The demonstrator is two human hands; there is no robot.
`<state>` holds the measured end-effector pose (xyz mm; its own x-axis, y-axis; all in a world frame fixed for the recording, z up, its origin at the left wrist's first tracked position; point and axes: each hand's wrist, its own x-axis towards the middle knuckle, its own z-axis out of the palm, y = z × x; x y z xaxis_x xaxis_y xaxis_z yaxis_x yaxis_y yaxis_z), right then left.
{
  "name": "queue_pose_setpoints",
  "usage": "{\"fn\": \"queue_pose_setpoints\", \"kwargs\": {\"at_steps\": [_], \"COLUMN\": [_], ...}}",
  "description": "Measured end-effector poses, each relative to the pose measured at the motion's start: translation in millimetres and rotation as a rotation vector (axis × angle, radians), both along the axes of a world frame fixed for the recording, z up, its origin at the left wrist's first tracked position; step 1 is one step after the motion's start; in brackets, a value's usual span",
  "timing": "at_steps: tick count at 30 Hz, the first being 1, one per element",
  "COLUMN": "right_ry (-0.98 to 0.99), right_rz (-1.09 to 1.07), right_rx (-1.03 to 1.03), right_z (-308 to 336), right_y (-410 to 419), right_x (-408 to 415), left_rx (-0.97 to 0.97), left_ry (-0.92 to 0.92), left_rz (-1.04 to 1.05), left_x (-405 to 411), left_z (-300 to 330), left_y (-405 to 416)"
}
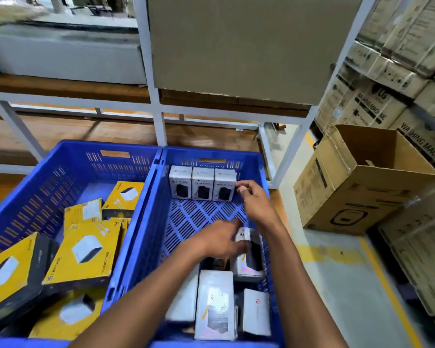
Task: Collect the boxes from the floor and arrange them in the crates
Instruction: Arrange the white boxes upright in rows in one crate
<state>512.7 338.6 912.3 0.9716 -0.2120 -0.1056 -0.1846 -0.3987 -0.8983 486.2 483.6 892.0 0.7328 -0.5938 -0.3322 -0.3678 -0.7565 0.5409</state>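
Observation:
Two blue crates stand side by side on the floor. In the right crate [211, 153], three white boxes [202, 183] stand upright in a row against the far wall. My right hand [253, 200] hovers just right of that row, fingers loosely curled, holding nothing. My left hand [222, 238] reaches across lower down and grips a white-and-black box [249, 257] near the crate's right wall. Several more white boxes [215, 305] lie loose at the crate's near end. The left crate [68, 156] holds several yellow-and-black boxes [86, 249] in a jumble.
A white metal shelving frame [158, 114] with wooden boards rises right behind the crates. An open cardboard carton [357, 182] sits on the floor to the right, with stacked washing-machine cartons [377, 101] behind it. Yellow floor lines [384, 280] run along the right.

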Motion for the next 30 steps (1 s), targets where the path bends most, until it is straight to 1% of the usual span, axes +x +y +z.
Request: {"fn": "queue_pose_setpoints", "kwargs": {"at_steps": [3, 6, 8, 10, 12, 15, 17, 18, 21, 23, 25, 27, 30], "right_ry": [0.022, 0.029, -0.002, -0.074, -0.129, -0.148, -0.143, -0.132, -0.095, -0.102, -0.102, -0.062, -0.032], "right_rz": [-0.003, -0.004, -0.015, -0.043, -0.076, -0.073, 0.026, 0.091, 0.269, 0.285, 0.253, 0.226, 0.242], "right_rx": [0.108, 0.158, 0.160, 0.181, 0.210, 0.270, 0.304, 0.278, 0.030, -0.070, -0.098, -0.062, -0.057], "right_z": [1.3, 5.9, 6.3, 6.9, 10.2, 22.3, 28.7, 28.3, 21.0, 15.0, 11.9, 11.7, 14.2], "right_y": [1.3, 2.4, 1.8, -0.2, -4.1, -4.0, 2.3, 6.5, 24.2, 36.0, 41.7, 40.1, 36.6], "right_x": [-8.0, -17.5, -23.3, -26.8, -29.7, -40.2, -51.5, -57.0, -67.1, -66.2, -60.7, -54.0, -49.3], "left_rx": [-0.032, -0.136, -0.261, -0.427, -0.589, -0.756, -0.809, -0.824, -0.861, -0.897, -0.945, -1.018, -1.068], "left_ry": [0.021, 0.122, 0.230, 0.319, 0.361, 0.302, 0.189, 0.140, 0.073, 0.080, 0.125, 0.180, 0.194], "left_rz": [0.094, 0.206, 0.303, 0.392, 0.469, 0.527, 0.595, 0.625, 0.736, 0.773, 0.757, 0.740, 0.774], "left_x": [-6.2, -7.3, -7.0, -4.1, 0.0, 5.5, 8.2, 7.2, 8.8, 8.8, 6.6, 2.7, 0.8], "left_z": [-1.7, 0.5, 2.6, 2.9, 2.4, 8.0, 15.8, 22.3, 29.1, 30.4, 30.7, 32.5, 31.4], "left_y": [-5.3, -4.3, 1.3, 11.5, 24.7, 43.3, 51.4, 53.8, 57.2, 62.6, 68.8, 74.3, 80.3]}}
